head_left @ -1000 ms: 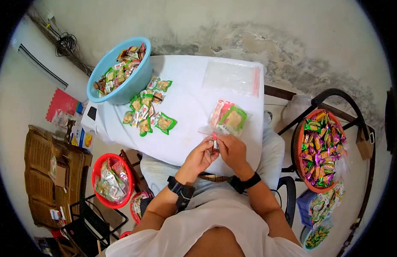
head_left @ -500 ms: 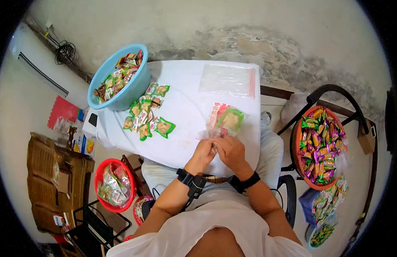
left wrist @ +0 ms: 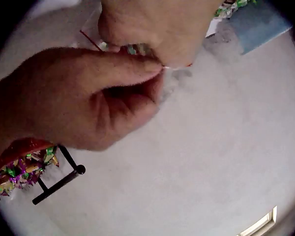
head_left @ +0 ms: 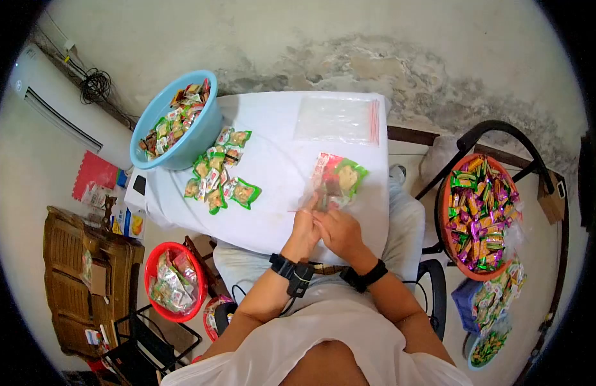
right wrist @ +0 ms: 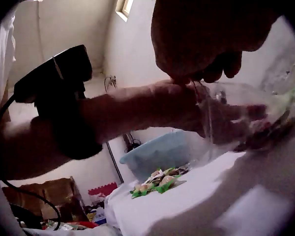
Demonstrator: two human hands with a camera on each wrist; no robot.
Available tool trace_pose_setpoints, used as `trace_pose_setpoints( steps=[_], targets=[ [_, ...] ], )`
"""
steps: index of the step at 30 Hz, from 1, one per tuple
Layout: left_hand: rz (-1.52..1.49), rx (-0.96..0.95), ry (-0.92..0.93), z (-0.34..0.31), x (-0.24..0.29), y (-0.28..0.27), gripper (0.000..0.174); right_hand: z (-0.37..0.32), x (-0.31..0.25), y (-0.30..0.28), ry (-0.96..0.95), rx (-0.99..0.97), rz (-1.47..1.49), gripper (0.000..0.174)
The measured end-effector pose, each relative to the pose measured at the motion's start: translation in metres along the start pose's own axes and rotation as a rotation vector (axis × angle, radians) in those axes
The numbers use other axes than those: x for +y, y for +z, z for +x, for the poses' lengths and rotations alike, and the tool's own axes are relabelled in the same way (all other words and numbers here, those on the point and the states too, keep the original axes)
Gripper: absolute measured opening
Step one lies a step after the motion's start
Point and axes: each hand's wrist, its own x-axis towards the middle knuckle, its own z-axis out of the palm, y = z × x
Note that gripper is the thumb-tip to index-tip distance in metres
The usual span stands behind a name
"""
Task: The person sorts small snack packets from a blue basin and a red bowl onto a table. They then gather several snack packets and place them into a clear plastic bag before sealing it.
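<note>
A clear plastic bag with red print (head_left: 321, 168) lies on the white-covered table in front of me, a green-edged snack packet (head_left: 349, 176) inside it. My left hand (head_left: 302, 229) reaches in through the bag's mouth, its fingers stretched out within the clear film in the right wrist view. Dark red wrapping shows beside those fingertips. At the mouth, my right hand (head_left: 340, 233) pinches the bag's edge between thumb and curled fingers, seen closely in the left wrist view. The two hands overlap at the opening.
Green snack packets (head_left: 215, 172) lie in a loose pile left of the bag. A blue basin (head_left: 204, 132) of mixed packets stands behind them. Flat clear bags (head_left: 333, 120) lie at the back right. An orange basket (head_left: 447, 222) of candies sits to the right, a red basin (head_left: 148, 270) to the left.
A small packet showed between my fingers at the bag's mouth one second ago. Now my left fingers are inside the bag, while the right hand stays at its edge.
</note>
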Motion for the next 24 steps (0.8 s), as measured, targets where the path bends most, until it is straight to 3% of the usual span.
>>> trace_pose_setpoints(
  steps=[4,6,7,9,16,19,21,24],
  targets=[
    [-0.039,-0.179,-0.013,0.006,-0.007,-0.007,0.029,0.001,0.006,-0.001,0.029,0.049,-0.005,0.014],
    [0.078,-0.169,0.205,0.003,-0.015,-0.004,0.030,0.000,0.007,-0.001,0.029,0.081,-0.013,0.015],
    [0.078,-0.169,0.206,-0.001,-0.019,-0.002,0.030,0.000,0.007,-0.001,0.031,0.113,-0.021,0.016],
    [0.348,0.041,0.312,-0.007,-0.027,0.001,0.035,0.001,0.003,-0.007,0.051,0.054,0.006,0.017],
    [0.248,-0.004,0.317,0.012,-0.020,0.004,0.046,-0.002,0.003,-0.006,0.072,-0.015,0.044,0.015],
    [0.320,-0.074,0.379,0.044,-0.023,-0.015,0.050,-0.002,0.005,-0.002,0.033,0.051,0.021,0.013],
    [0.427,0.029,0.366,0.053,-0.027,-0.020,0.049,-0.002,0.005,-0.003,0.053,0.034,0.036,0.013],
    [0.486,-0.001,0.397,0.024,-0.023,0.000,0.047,-0.004,0.004,-0.006,0.082,-0.001,0.044,0.013]
  ],
)
